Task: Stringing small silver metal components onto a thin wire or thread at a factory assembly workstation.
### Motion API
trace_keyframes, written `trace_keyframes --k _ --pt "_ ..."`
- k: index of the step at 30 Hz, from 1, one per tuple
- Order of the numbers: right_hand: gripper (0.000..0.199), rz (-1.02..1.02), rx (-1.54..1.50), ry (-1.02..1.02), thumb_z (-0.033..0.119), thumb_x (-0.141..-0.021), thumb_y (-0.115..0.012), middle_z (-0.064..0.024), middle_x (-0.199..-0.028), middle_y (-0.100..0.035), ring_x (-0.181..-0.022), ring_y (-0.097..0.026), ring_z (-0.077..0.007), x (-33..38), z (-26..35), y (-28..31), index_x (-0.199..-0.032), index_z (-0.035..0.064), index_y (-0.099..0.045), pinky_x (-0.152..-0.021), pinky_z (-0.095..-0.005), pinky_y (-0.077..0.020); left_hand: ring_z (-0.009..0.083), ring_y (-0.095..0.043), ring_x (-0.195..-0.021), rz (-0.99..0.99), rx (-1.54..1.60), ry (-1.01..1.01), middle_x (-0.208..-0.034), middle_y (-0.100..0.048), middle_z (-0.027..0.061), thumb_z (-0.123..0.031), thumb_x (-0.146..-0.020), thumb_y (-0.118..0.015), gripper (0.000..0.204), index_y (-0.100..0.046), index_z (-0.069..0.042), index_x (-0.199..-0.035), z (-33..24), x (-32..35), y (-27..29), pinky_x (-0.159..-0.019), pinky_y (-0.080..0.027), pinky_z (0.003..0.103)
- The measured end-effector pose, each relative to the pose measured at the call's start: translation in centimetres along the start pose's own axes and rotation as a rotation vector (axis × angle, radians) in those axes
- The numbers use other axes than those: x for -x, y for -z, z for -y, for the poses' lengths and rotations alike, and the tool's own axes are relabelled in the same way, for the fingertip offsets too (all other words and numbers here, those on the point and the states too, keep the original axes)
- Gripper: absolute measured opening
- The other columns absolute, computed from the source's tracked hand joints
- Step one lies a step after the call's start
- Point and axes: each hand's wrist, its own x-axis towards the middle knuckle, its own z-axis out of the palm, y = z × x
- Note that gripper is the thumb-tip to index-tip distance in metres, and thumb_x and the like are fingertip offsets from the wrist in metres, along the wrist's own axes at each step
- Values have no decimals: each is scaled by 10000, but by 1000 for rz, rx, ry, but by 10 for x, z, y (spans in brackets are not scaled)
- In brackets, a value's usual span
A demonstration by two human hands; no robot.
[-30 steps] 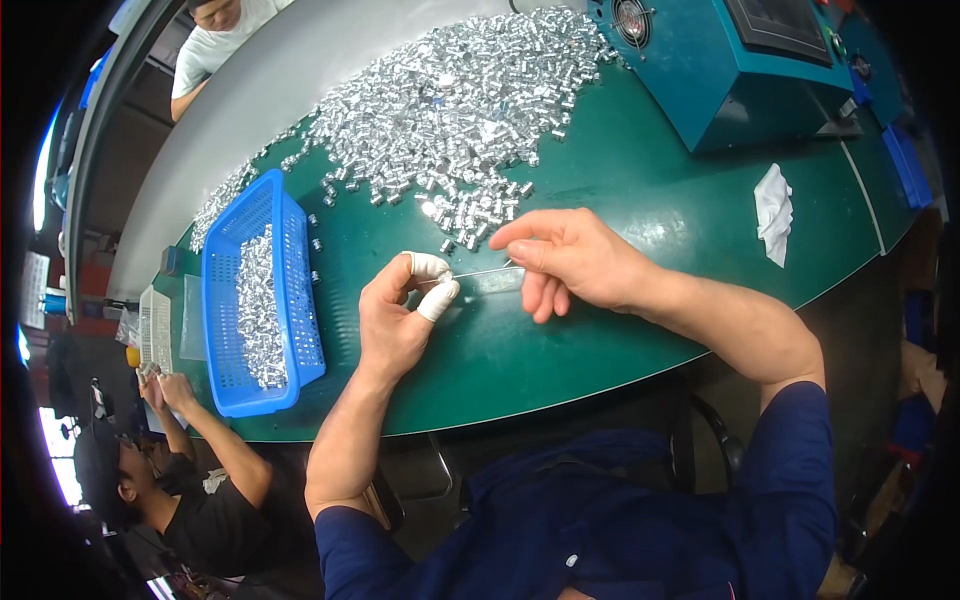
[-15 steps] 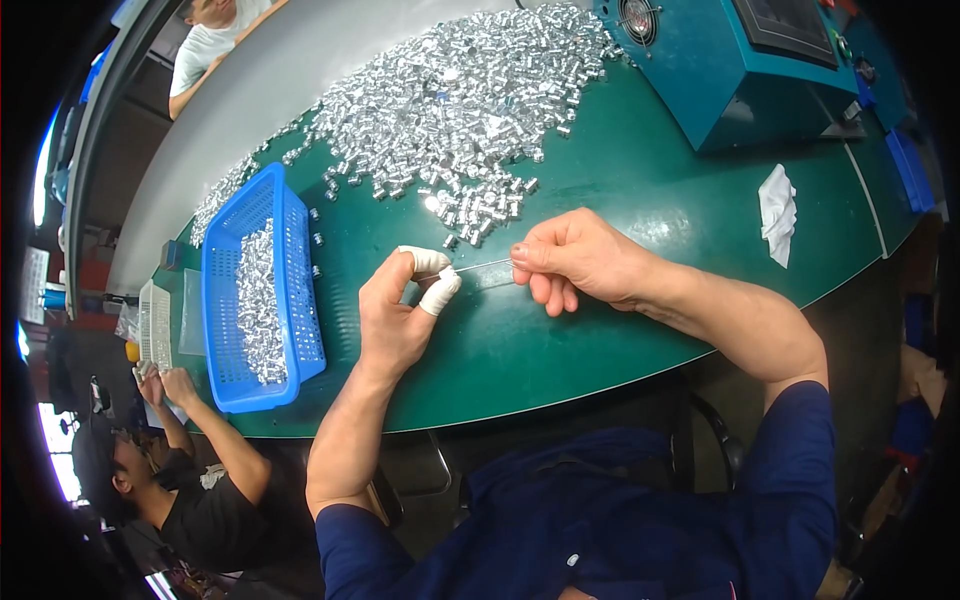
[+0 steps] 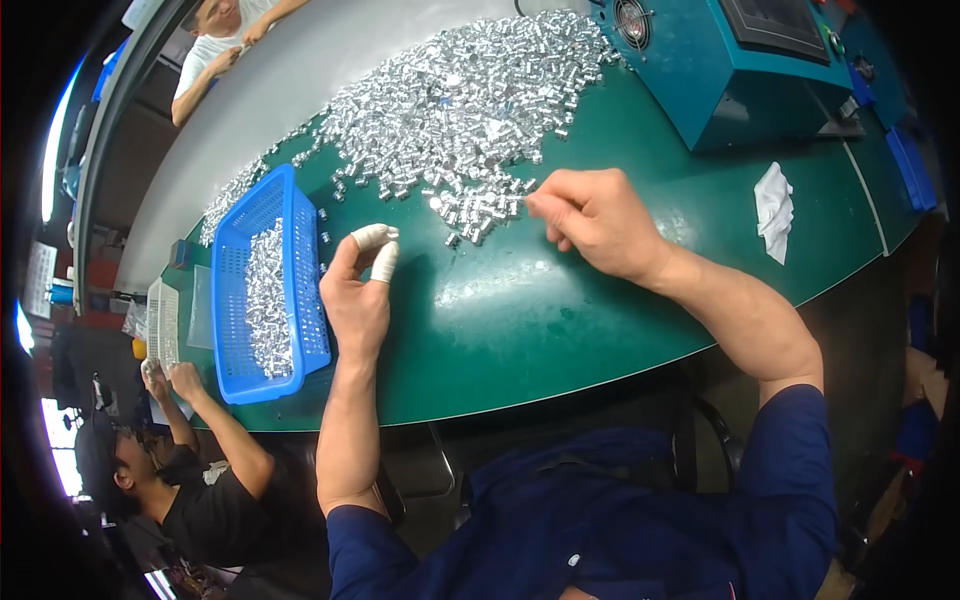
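Observation:
My left hand (image 3: 355, 300) is over the green table, just right of the blue basket. White finger covers (image 3: 384, 262) wrap its thumb and index finger. The tips pinch what looks like a small silvery metal part (image 3: 393, 234), mostly hidden. My right hand (image 3: 605, 225) is closed in a pinch at the right edge of the heap of small metal parts (image 3: 460, 110). A thin metal rod (image 3: 521, 197) is in its fingers, only a short length showing in front of the heap. The two hands are well apart.
The blue basket (image 3: 308, 290) holds many similar metal parts. A teal machine (image 3: 775, 100) stands at the far right, with a crumpled white cloth (image 3: 773, 212) nearer. A co-worker (image 3: 185, 490) sits at the left by a white basket (image 3: 162, 320); another person (image 3: 205, 75) is across the table.
My hands have drawn apart: the left moved left toward the blue basket, the right moved up to the heap's edge. The rod has come away from the part in my left fingers.

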Motion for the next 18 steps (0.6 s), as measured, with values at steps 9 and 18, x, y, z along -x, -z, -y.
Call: trace_keyframes --k 9,18 --pt "201 7 90 219 128 -980 -636 -51 -642 -650 -545 -608 -104 4 -5 -8 -836 -3 -686 -511 -261 -470 259 -647 -1138 100 -517 -240 -1188 -697 111 -17 -853 -745 212 -727 -37 -1063 1 -2 -1 -971 -511 356" --pt "204 -57 35 183 145 -970 -646 -49 -635 -649 -538 -595 -101 -3 -18 -2 -827 7 -692 -516 -279 -463 310 -643 -1116 2 -652 -417 -1166 -703 132 4 -848 -734 177 -692 -31 -1016 -78 17 20 -988 -494 406"
